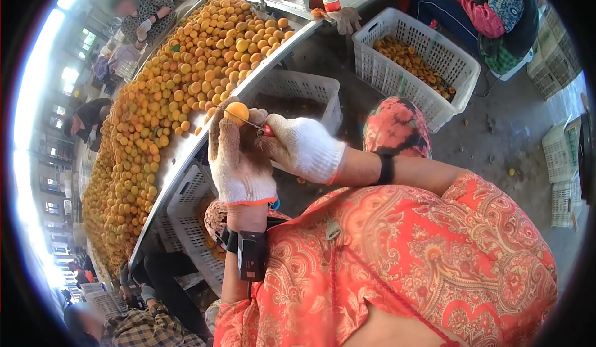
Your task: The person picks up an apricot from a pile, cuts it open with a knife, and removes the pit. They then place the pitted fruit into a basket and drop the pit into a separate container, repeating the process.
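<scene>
The left hand (pixel 239 161), in a soiled white glove, pinches an orange fruit (pixel 236 112) at its fingertips. The right hand (pixel 302 145), also gloved, holds a small red-handled knife (pixel 264 130) whose blade touches the fruit. Just beyond this grip runs a long metal tabletop (pixel 186 151) heaped with the same fruit (pixel 186 74). Below the grip stand white plastic crates (pixel 310 92); another crate (pixel 416 61), well apart to the right, holds cut fruit. Other people sit along the tabletop.

Both gloved hands, left (pixel 239 154) and right (pixel 298 145), meet closed, fingertips together, forearms bent inward.
</scene>
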`<state>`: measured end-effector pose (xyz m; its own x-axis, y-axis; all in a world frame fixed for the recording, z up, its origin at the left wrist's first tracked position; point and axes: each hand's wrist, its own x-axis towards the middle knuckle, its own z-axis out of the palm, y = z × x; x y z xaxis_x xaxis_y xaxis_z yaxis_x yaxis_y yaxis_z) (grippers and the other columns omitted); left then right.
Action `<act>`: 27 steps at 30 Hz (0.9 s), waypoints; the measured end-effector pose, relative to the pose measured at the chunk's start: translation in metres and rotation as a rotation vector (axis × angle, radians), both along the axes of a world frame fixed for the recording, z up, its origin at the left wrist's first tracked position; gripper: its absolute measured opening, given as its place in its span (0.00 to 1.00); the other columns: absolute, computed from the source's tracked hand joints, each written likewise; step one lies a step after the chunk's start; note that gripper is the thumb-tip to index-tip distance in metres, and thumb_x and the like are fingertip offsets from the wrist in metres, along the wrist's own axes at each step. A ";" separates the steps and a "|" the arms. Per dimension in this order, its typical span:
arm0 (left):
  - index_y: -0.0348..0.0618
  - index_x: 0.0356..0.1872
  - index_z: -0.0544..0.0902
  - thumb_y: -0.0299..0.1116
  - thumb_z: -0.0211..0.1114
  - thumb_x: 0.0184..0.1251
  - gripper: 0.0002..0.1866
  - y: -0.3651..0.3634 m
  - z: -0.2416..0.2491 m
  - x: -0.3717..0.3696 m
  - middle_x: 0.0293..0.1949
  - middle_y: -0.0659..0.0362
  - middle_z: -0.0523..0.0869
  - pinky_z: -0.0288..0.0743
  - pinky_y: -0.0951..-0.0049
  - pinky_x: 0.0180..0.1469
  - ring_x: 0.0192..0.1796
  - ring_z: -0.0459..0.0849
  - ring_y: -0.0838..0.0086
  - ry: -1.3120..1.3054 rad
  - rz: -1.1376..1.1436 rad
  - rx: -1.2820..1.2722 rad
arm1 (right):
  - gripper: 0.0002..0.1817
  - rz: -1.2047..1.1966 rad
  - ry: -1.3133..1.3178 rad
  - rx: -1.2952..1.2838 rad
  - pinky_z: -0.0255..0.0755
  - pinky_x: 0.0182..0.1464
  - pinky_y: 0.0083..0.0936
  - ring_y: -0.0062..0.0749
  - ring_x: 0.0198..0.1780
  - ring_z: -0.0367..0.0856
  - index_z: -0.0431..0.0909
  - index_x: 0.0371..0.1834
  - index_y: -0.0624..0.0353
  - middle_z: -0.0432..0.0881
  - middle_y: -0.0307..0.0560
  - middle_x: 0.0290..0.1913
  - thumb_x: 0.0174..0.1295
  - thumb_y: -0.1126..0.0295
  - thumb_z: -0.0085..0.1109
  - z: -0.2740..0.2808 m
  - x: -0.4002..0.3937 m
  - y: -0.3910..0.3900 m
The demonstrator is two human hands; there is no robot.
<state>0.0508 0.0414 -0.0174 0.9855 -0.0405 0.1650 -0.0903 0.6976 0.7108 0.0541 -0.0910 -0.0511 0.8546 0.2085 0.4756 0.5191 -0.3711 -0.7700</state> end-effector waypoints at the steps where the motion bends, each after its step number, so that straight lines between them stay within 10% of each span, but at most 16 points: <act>1: 0.39 0.63 0.76 0.31 0.64 0.73 0.20 0.000 -0.002 0.000 0.51 0.54 0.85 0.80 0.65 0.53 0.50 0.84 0.64 0.038 0.014 0.011 | 0.18 -0.003 0.038 -0.049 0.77 0.31 0.46 0.56 0.31 0.85 0.73 0.44 0.59 0.83 0.58 0.27 0.70 0.54 0.55 0.000 0.000 -0.001; 24: 0.34 0.55 0.79 0.28 0.67 0.69 0.16 0.004 -0.002 0.000 0.47 0.53 0.86 0.77 0.73 0.53 0.49 0.84 0.71 0.044 0.239 0.423 | 0.18 0.034 0.099 -0.121 0.78 0.36 0.42 0.53 0.34 0.86 0.77 0.41 0.59 0.83 0.59 0.28 0.70 0.53 0.56 0.006 0.001 -0.016; 27: 0.35 0.53 0.81 0.28 0.68 0.69 0.14 0.024 0.000 0.005 0.44 0.56 0.87 0.78 0.76 0.48 0.46 0.85 0.74 0.016 0.366 0.392 | 0.16 0.357 0.501 0.060 0.75 0.35 0.29 0.27 0.29 0.81 0.81 0.35 0.61 0.82 0.50 0.27 0.69 0.57 0.60 0.013 0.001 -0.034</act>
